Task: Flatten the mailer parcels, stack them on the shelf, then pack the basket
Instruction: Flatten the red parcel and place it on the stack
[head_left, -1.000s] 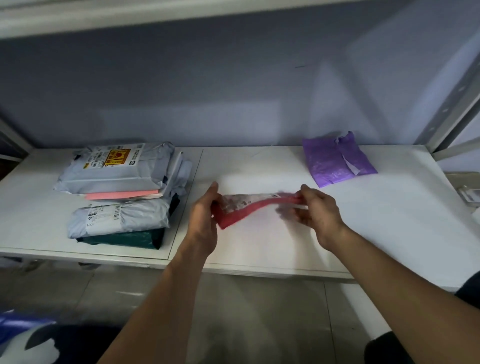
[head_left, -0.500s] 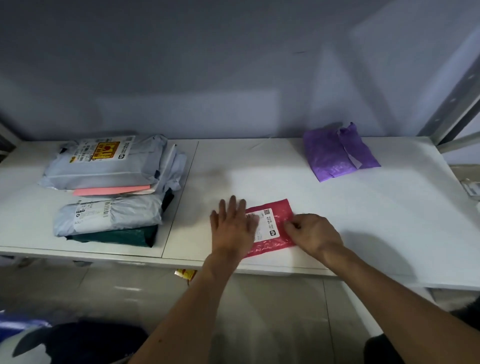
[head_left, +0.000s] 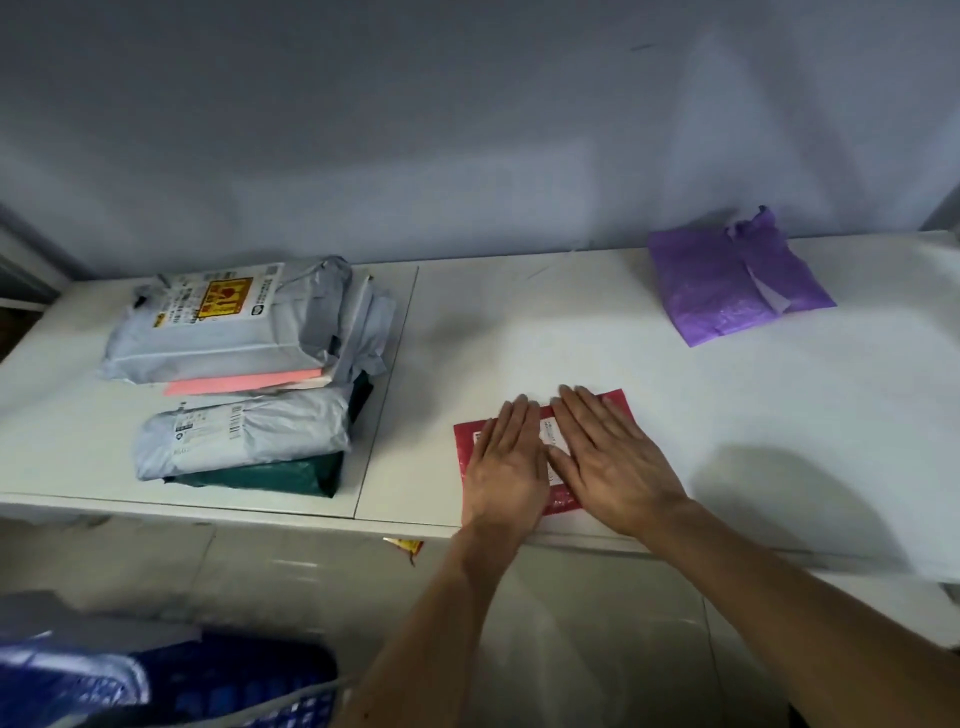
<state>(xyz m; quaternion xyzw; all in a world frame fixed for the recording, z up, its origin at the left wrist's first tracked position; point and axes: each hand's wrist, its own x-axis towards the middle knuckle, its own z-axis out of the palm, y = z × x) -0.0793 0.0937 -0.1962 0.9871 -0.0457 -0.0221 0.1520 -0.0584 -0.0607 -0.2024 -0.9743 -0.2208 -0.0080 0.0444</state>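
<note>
The red mailer (head_left: 466, 439) is a small glossy rectangle with a white label (head_left: 548, 434) on its upper face, and most of it is hidden by the hands. It lies flat on the white shelf (head_left: 571, 332), close to the front edge and about mid-width. Its long axis runs left to right, slightly skewed so the right end sits farther back. The left hand (head_left: 506, 467) and right hand (head_left: 613, 462) lie side by side on it, palms down, fingers straight and pointing towards the wall, pressing it and gripping nothing. A purple mailer (head_left: 727, 291), crumpled at its back edge, lies well apart at the back right. On the left of the shelf is a pile: a grey mailer (head_left: 223, 332) with a yellow sticker on a pink one (head_left: 244, 385), and nearer the front a second grey one (head_left: 244, 431) on a teal one (head_left: 270, 475). Below, at the lower left, a blue basket (head_left: 234, 686) holds something blue and white that is too blurred to tell. A small yellow wrapper (head_left: 405, 545) shows just under the shelf edge
</note>
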